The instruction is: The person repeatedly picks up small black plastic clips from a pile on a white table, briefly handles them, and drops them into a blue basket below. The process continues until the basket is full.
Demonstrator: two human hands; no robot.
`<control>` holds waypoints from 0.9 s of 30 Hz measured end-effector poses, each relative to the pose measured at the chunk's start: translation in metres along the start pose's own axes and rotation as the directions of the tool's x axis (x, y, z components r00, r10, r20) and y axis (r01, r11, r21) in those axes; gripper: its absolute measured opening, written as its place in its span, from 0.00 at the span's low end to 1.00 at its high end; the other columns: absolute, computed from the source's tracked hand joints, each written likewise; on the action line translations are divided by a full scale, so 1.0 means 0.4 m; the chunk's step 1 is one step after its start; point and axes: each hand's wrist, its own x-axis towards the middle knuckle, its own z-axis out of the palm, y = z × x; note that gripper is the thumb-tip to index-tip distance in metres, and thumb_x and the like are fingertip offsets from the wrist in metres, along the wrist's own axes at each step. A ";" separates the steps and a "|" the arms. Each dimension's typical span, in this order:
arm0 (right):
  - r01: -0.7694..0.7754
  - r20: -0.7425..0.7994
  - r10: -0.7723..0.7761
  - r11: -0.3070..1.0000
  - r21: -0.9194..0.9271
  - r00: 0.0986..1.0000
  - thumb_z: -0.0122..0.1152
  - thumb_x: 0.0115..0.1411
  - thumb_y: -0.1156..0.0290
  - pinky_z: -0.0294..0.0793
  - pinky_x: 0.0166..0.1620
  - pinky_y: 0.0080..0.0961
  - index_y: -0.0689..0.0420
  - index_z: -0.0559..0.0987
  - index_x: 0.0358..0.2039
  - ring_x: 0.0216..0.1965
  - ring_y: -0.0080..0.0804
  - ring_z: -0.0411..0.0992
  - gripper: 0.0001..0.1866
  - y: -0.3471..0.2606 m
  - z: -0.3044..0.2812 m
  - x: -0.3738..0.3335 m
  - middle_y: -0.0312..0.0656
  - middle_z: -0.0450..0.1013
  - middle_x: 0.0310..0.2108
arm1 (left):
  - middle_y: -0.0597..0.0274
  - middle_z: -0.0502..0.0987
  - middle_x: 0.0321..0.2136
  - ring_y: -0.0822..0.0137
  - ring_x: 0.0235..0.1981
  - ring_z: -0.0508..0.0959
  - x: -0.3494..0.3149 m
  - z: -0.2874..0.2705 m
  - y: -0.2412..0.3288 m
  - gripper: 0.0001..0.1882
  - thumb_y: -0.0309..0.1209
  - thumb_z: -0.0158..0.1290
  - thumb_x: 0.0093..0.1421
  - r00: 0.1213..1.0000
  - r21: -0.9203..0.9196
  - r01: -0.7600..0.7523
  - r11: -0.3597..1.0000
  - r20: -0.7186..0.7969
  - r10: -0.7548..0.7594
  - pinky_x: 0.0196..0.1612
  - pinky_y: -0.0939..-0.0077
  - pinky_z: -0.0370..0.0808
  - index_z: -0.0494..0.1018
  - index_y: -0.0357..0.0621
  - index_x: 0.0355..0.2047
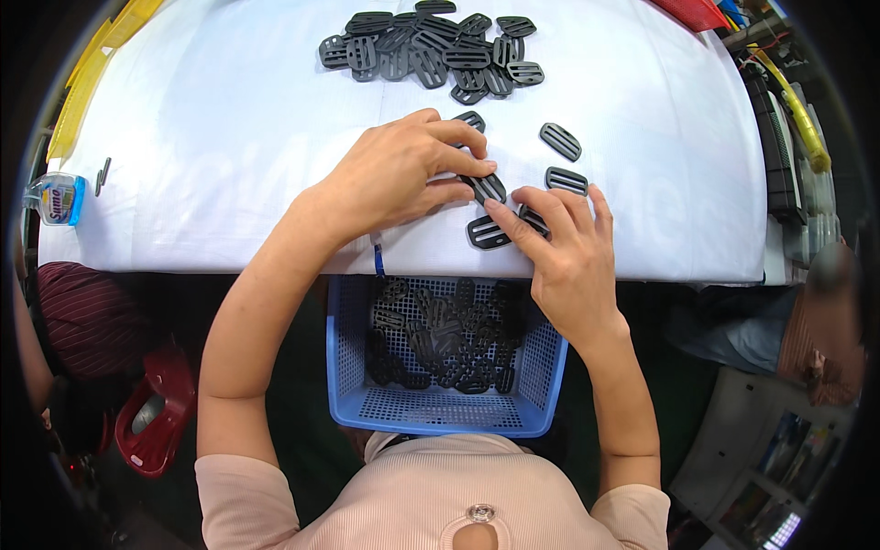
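My left hand [403, 170] is pinched on a black plastic strap slider [489, 189] near the table's front edge. My right hand [570, 252] has its fingers spread, and its thumb tip touches the lower edge of that slider. Under the right hand, between thumb and index finger, another black slider [534, 218] is partly hidden. One flat slider [486, 235] lies just below the pinched one. Beyond the right fingertips are a slider [566, 180] and, farther off, a tilted slider [560, 142]. Behind the left fingers a further slider [470, 120] is partly covered.
A pile of black sliders [431, 55] lies at the far middle of the white-covered table [229, 101]. Below the front edge, a blue basket [440, 423] holds many sliders. A blue-labelled bottle [60, 199] stands at far left; a red tray [694, 13] sits at far right.
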 end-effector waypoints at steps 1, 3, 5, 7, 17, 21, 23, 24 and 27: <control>0.016 0.014 -0.016 0.999 -0.050 1.000 0.58 0.52 0.81 0.57 0.64 0.62 0.48 0.83 0.51 0.51 0.37 0.70 0.25 -0.002 -0.001 -0.001 0.34 0.73 0.48 | 0.69 0.79 0.50 0.61 0.47 0.76 -0.005 -0.001 0.004 0.19 0.28 0.61 0.57 1.000 0.010 -0.008 1.000 0.001 0.008 0.50 0.67 0.77 0.83 0.53 0.50; 0.003 0.017 -0.002 0.997 -0.074 1.000 0.58 0.52 0.80 0.56 0.64 0.64 0.48 0.83 0.51 0.51 0.38 0.69 0.25 -0.011 0.001 0.001 0.35 0.72 0.49 | 0.69 0.79 0.51 0.59 0.47 0.75 -0.016 0.006 0.009 0.19 0.27 0.59 0.58 0.999 0.053 -0.036 0.998 -0.017 0.037 0.50 0.66 0.77 0.82 0.52 0.51; -0.008 0.010 0.009 0.995 -0.099 1.000 0.59 0.52 0.79 0.56 0.64 0.66 0.48 0.82 0.51 0.51 0.39 0.69 0.25 -0.018 0.011 0.008 0.36 0.71 0.50 | 0.69 0.78 0.53 0.58 0.47 0.74 -0.025 0.019 0.013 0.20 0.25 0.56 0.58 0.995 0.119 -0.073 0.990 -0.052 0.079 0.50 0.65 0.76 0.81 0.50 0.52; -0.004 -0.015 0.003 0.994 -0.107 1.000 0.59 0.52 0.78 0.55 0.64 0.68 0.48 0.82 0.51 0.52 0.39 0.69 0.24 -0.020 0.023 0.023 0.37 0.70 0.50 | 0.69 0.78 0.54 0.57 0.47 0.73 -0.033 0.028 0.019 0.21 0.25 0.55 0.58 0.994 0.145 -0.065 0.987 -0.078 0.077 0.50 0.63 0.75 0.80 0.50 0.53; 0.011 0.023 -0.007 0.981 -0.192 1.000 0.59 0.53 0.77 0.54 0.63 0.71 0.48 0.80 0.55 0.54 0.41 0.68 0.27 -0.029 0.012 0.028 0.38 0.69 0.52 | 0.70 0.77 0.55 0.56 0.48 0.73 -0.038 0.038 0.023 0.23 0.25 0.56 0.58 0.991 0.158 -0.047 0.986 -0.118 0.066 0.51 0.63 0.73 0.80 0.52 0.55; -0.024 0.093 0.043 0.982 -0.190 0.995 0.58 0.53 0.81 0.52 0.66 0.66 0.44 0.82 0.55 0.54 0.38 0.69 0.29 -0.035 -0.024 0.004 0.36 0.70 0.52 | 0.71 0.77 0.55 0.56 0.49 0.73 -0.047 0.042 0.021 0.23 0.25 0.56 0.58 0.991 0.175 -0.023 0.984 -0.122 0.045 0.51 0.62 0.73 0.79 0.53 0.55; -0.059 0.101 0.078 0.981 -0.182 0.992 0.57 0.54 0.82 0.52 0.67 0.64 0.42 0.82 0.55 0.53 0.38 0.70 0.29 -0.032 -0.041 -0.010 0.36 0.71 0.52 | 0.71 0.77 0.55 0.56 0.49 0.73 -0.052 0.045 0.021 0.23 0.25 0.56 0.59 0.988 0.173 -0.025 0.985 -0.148 0.051 0.50 0.63 0.73 0.80 0.53 0.55; -0.073 0.077 0.089 0.979 -0.188 0.993 0.57 0.54 0.82 0.52 0.67 0.65 0.43 0.82 0.55 0.53 0.38 0.70 0.29 -0.030 -0.040 -0.011 0.36 0.71 0.52 | 0.71 0.77 0.55 0.57 0.49 0.73 -0.051 0.047 0.022 0.23 0.25 0.56 0.59 0.988 0.174 -0.022 0.985 -0.147 0.048 0.50 0.62 0.72 0.80 0.53 0.55; -0.089 0.038 0.099 0.974 -0.206 0.994 0.56 0.54 0.84 0.52 0.66 0.65 0.43 0.82 0.56 0.53 0.38 0.70 0.30 -0.024 -0.028 0.000 0.36 0.70 0.52 | 0.72 0.77 0.56 0.57 0.49 0.73 -0.050 0.050 0.024 0.23 0.25 0.56 0.59 0.989 0.174 -0.013 0.985 -0.142 0.038 0.50 0.62 0.72 0.80 0.53 0.55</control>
